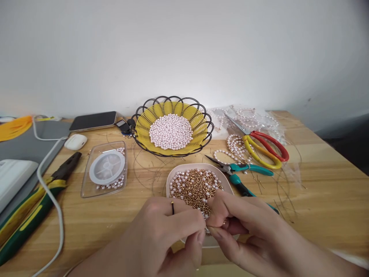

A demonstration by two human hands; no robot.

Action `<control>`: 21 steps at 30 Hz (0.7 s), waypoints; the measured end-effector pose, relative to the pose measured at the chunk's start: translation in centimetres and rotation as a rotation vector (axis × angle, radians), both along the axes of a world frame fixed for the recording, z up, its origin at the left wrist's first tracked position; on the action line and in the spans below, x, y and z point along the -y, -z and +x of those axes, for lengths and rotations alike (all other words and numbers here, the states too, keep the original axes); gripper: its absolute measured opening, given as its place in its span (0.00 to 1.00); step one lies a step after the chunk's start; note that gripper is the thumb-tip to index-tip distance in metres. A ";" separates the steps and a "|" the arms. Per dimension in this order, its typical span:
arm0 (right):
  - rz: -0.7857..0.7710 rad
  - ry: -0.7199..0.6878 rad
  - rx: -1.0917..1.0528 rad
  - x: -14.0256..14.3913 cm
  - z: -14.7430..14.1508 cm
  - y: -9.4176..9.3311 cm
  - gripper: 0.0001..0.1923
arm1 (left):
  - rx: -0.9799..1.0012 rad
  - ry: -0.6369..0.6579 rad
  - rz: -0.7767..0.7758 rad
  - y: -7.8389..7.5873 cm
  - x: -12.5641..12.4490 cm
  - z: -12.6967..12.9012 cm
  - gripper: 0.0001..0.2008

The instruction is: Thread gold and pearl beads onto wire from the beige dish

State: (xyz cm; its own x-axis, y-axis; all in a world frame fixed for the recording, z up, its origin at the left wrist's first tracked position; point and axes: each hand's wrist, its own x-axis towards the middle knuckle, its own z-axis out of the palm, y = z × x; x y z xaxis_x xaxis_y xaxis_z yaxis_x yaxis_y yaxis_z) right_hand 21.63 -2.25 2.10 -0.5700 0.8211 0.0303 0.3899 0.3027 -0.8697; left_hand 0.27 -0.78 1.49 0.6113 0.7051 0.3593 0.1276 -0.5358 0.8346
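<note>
My left hand [170,234] and my right hand [239,227] meet over the front of a pale pink tray [227,188], thumbs and forefingers pinched together. Whatever lies between the fingertips is too small and covered to make out. Small gold beads [193,187] mixed with pinkish pearl beads fill the tray. A thin black ring with a gold bead [172,207] circles a finger of my left hand. Just right of the tray lie teal-handled pliers [235,179], their jaws pointing left.
Behind the tray stands a yellow woven basket [141,132] of pearl beads [170,132]. Scissors [268,148] lie on bead strands [235,148] at right. At left are a clear box [83,188] with a white spool [107,167], large pliers [43,204], a cable [54,196] and a phone [93,120].
</note>
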 end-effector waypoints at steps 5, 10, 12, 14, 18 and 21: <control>-0.046 -0.009 -0.008 0.0 0.2 -0.1 0.07 | -0.010 0.003 0.015 -0.2 0.0 0.1 0.13; -0.116 -0.015 -0.050 -0.3 -0.3 -0.2 0.08 | -0.040 -0.011 0.037 -0.4 0.0 0.2 0.14; -0.159 -0.019 -0.066 -0.4 -0.6 -0.3 0.08 | -0.032 -0.018 0.054 -0.2 0.0 0.2 0.13; -0.193 -0.018 -0.079 -0.4 -0.9 -0.4 0.07 | -0.032 -0.028 0.066 0.0 0.0 0.2 0.13; -0.212 -0.013 -0.049 -0.4 -1.0 -0.6 0.06 | -0.053 -0.097 0.083 0.0 0.0 0.3 0.13; -0.205 -0.029 -0.031 -0.5 -0.6 -0.9 0.06 | -0.059 -0.101 0.073 -0.1 0.0 0.3 0.13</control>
State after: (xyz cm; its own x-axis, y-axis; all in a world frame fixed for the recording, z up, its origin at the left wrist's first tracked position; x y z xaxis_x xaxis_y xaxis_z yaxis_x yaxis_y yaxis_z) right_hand 21.00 -1.75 3.01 -0.5947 0.7953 -0.1176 0.3554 0.1289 -0.9258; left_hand 0.60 -0.74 1.57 0.5599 0.7375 0.3776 0.2316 -0.5768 0.7833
